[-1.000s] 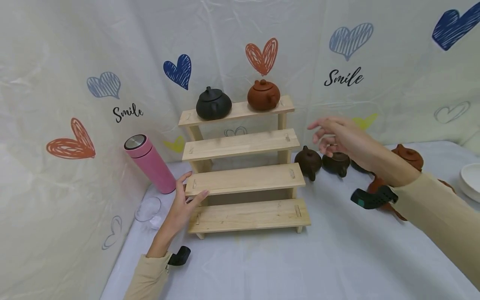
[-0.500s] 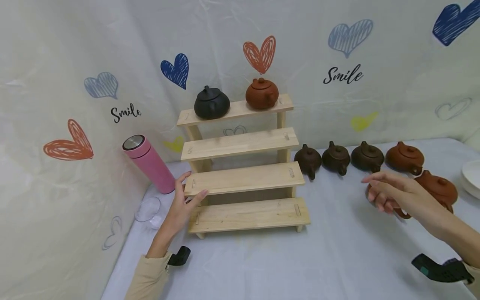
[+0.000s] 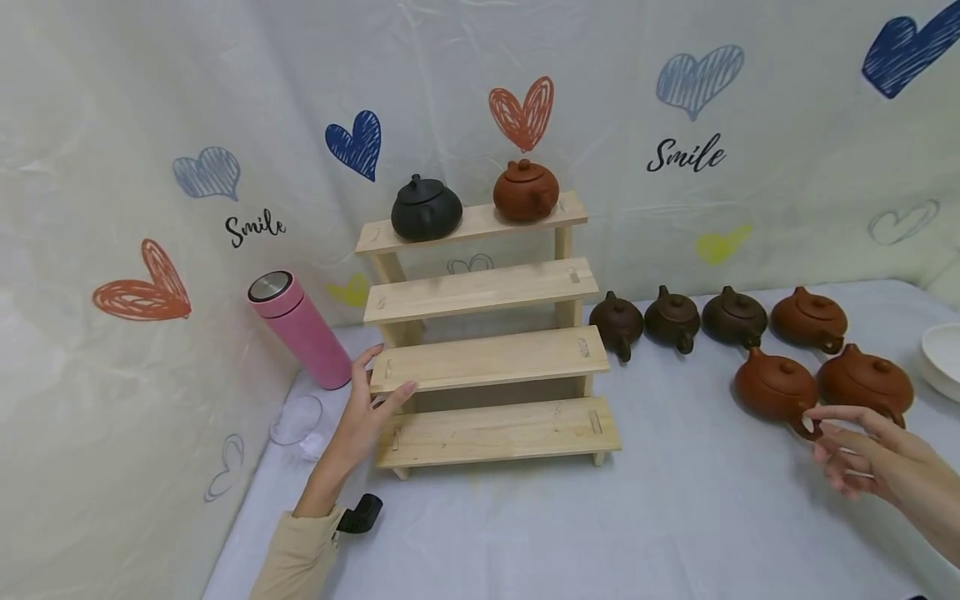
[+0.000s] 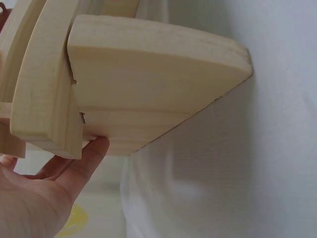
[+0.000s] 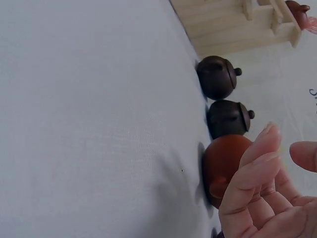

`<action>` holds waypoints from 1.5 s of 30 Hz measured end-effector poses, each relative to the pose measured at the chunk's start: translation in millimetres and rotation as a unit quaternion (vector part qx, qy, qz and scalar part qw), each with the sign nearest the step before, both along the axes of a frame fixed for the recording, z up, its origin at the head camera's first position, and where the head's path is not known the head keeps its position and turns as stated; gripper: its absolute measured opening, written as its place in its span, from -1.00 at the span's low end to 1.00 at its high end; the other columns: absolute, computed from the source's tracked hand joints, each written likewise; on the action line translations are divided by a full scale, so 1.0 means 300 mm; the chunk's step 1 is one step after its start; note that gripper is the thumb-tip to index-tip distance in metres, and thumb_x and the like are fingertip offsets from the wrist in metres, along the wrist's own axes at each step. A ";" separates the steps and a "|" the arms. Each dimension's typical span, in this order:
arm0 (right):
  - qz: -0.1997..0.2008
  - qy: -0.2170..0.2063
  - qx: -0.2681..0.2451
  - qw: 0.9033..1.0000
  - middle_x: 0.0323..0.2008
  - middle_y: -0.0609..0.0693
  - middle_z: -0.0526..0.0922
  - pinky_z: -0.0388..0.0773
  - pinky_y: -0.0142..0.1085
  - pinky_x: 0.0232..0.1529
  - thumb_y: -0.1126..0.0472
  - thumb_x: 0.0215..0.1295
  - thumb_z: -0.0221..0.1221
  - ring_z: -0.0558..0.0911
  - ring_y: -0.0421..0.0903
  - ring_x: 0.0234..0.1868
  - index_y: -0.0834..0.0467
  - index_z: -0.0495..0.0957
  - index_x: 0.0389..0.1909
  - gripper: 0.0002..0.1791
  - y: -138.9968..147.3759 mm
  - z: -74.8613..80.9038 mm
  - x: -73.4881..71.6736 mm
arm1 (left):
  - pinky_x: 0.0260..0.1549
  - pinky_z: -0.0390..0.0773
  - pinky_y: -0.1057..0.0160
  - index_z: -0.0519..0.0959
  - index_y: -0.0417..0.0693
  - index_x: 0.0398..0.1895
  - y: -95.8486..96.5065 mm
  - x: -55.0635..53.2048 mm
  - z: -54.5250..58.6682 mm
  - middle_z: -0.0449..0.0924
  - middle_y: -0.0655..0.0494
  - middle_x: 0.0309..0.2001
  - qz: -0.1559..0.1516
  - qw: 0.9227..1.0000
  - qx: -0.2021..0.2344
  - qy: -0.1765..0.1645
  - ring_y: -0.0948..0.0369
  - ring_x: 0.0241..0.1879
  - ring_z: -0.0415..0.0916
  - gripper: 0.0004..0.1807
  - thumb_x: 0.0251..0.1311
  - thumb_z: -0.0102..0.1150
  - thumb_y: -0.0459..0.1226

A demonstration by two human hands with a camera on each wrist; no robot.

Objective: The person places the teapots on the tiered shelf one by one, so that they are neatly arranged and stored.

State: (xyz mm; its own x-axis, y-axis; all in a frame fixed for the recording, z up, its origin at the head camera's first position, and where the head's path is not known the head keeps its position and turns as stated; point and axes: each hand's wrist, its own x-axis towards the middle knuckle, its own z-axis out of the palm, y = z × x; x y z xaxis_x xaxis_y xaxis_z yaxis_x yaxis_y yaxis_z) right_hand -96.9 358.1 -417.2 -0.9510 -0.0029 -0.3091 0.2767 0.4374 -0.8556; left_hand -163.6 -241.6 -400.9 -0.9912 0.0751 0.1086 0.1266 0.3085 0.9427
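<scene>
In the head view my left hand (image 3: 362, 421) grips the left end of the second-lowest board of a stepped wooden display rack (image 3: 491, 358), thumb over the front edge. The left wrist view shows fingers (image 4: 88, 166) against the rack's wood (image 4: 148, 74). My right hand (image 3: 877, 458) is by the handle of a reddish-brown teapot (image 3: 774, 383), with thumb and fingers apart and nothing between them. That teapot (image 5: 223, 161) appears just beyond the fingertips in the right wrist view. Beside it stands another reddish-brown teapot (image 3: 866, 379).
Behind are dark brown teapots (image 3: 617, 321) and an orange-brown teapot (image 3: 810, 317). A black teapot (image 3: 426, 208) and a red-brown teapot (image 3: 527, 192) stand on the top board. At left are a pink flask (image 3: 303, 329) and clear cup (image 3: 296, 419); white bowls (image 3: 943, 358) stand far right.
My right hand has moved from beside the rack down and right to the front reddish-brown teapot, uncovering the teapots behind. My left hand keeps its place on the rack.
</scene>
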 end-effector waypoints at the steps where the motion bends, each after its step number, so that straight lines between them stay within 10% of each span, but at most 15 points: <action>1: -0.007 0.001 -0.004 1.000 -0.25 -0.08 0.59 0.54 -0.19 -0.38 0.03 0.76 -0.29 0.59 -0.03 -0.38 0.08 0.25 0.29 -0.68 0.005 -0.006 0.002 | 0.25 0.39 -0.13 -0.15 0.03 0.63 0.001 0.000 0.000 0.23 -0.28 0.30 0.000 1.000 0.000 -0.001 -0.12 0.30 0.38 -0.05 0.42 0.30 -0.26; 8: -0.036 0.007 -0.045 0.998 -0.29 -0.21 0.60 0.52 -0.18 -0.40 0.00 0.75 -0.24 0.57 -0.07 -0.40 -0.50 0.04 0.09 -0.77 0.026 -0.014 -0.006 | 0.26 0.37 -0.14 -0.15 0.10 0.64 -0.003 -0.001 -0.002 0.20 -0.27 0.31 -0.002 1.000 0.002 -0.009 -0.15 0.31 0.37 -0.05 0.43 0.30 -0.21; 12: -0.015 -0.018 -0.049 0.999 -0.23 -0.21 0.60 0.57 -0.20 -0.33 -0.04 0.76 -0.31 0.58 -0.07 -0.36 -0.31 0.08 0.21 -0.84 0.040 -0.008 -0.025 | 0.28 0.36 -0.16 -0.15 0.09 0.64 -0.005 -0.002 -0.002 0.20 -0.28 0.32 -0.002 1.000 0.001 -0.010 -0.15 0.31 0.37 -0.05 0.43 0.30 -0.20; 18: 0.027 -0.085 -0.026 0.996 -0.19 -0.10 0.64 0.56 -0.20 -0.27 -0.08 0.75 -0.47 0.56 -0.02 -0.33 0.51 -0.05 0.37 -0.33 0.057 -0.017 -0.060 | 0.28 0.35 -0.17 -0.16 0.09 0.64 -0.006 -0.001 0.000 0.19 -0.29 0.33 -0.003 1.000 -0.003 -0.009 -0.15 0.33 0.36 -0.05 0.43 0.30 -0.19; 25: 0.029 -0.155 -0.047 0.986 -0.18 -0.10 0.70 0.57 -0.17 -0.23 -0.15 0.73 -0.49 0.61 0.02 -0.31 0.50 0.26 0.27 -0.24 0.038 -0.019 -0.094 | 0.30 0.34 -0.18 -0.16 0.04 0.64 -0.006 -0.003 0.000 0.20 -0.30 0.35 -0.002 1.000 -0.001 -0.008 -0.14 0.34 0.34 -0.04 0.43 0.30 -0.21; 45: 0.012 -0.027 -0.078 0.997 -0.25 -0.18 0.71 0.56 -0.26 -0.37 -0.07 0.74 -0.28 0.55 -0.09 -0.37 0.12 0.58 -0.14 -0.48 0.006 -0.049 -0.061 | 0.29 0.34 -0.19 -0.18 -0.02 0.64 -0.003 0.001 0.004 0.18 -0.31 0.34 -0.002 1.000 0.002 -0.009 -0.14 0.35 0.31 -0.03 0.42 0.29 -0.22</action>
